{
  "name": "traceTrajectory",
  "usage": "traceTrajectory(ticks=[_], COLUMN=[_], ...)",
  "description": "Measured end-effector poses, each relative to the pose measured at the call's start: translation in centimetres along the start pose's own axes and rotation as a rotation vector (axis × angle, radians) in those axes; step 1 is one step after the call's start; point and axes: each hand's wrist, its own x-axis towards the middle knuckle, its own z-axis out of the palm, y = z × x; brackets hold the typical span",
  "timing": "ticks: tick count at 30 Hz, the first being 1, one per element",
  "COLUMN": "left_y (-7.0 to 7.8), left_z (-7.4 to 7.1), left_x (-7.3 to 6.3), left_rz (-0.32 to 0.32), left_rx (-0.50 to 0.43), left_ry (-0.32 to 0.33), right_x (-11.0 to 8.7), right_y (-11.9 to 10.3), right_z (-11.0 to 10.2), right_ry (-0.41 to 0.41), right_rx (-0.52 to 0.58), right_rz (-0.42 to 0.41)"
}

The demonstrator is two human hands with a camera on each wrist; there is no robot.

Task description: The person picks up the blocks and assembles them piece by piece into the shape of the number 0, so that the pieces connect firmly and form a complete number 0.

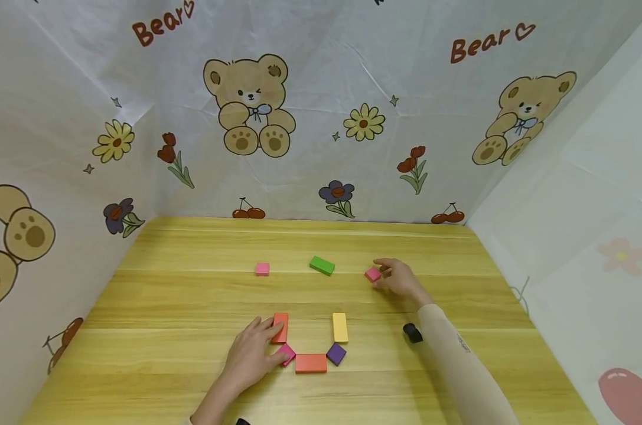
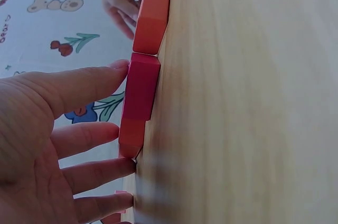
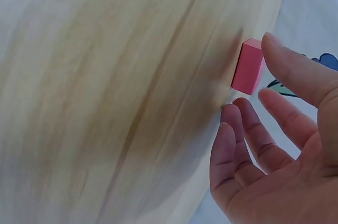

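My left hand [image 1: 250, 353] lies over the left side of a block arrangement, fingers fairly straight. Its thumb touches a magenta block [image 2: 141, 87], and its fingertips rest at an upright red-orange block [image 1: 281, 328]. Another red-orange block [image 1: 311, 363] lies crosswise at the bottom, with a purple block [image 1: 336, 354] and a yellow block [image 1: 340, 328] on the right. Farther back, my right hand [image 1: 401, 278] reaches around a small pink block [image 3: 248, 66]. Thumb and index finger stand spread at its sides; firm contact is not plain. The other right fingers curve loosely beside it.
A green block [image 1: 322, 265] and a second pink block [image 1: 262, 270] lie toward the back of the wooden table [image 1: 193, 295]. A small black object [image 1: 413, 333] is beside the right forearm. Bear-printed cloth [image 1: 310, 77] hangs behind the table.
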Motion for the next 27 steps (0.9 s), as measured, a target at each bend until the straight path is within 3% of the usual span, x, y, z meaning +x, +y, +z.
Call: traceTrajectory(ticks=[15, 27], left_y=[-0.09, -0.30], left_z=[-0.01, 0.27], left_x=[0.03, 0.08], left_rz=[0.000, -0.001], left_rx=[0.018, 0.021], left_ry=[-0.002, 0.005], right_x=[0.65, 0.70], right_y=[-0.02, -0.22], right_z=[0.26, 0.28], right_ry=[0.032, 0.044], right_rx=[-0.032, -0.078], right_rz=[0.038, 0.017])
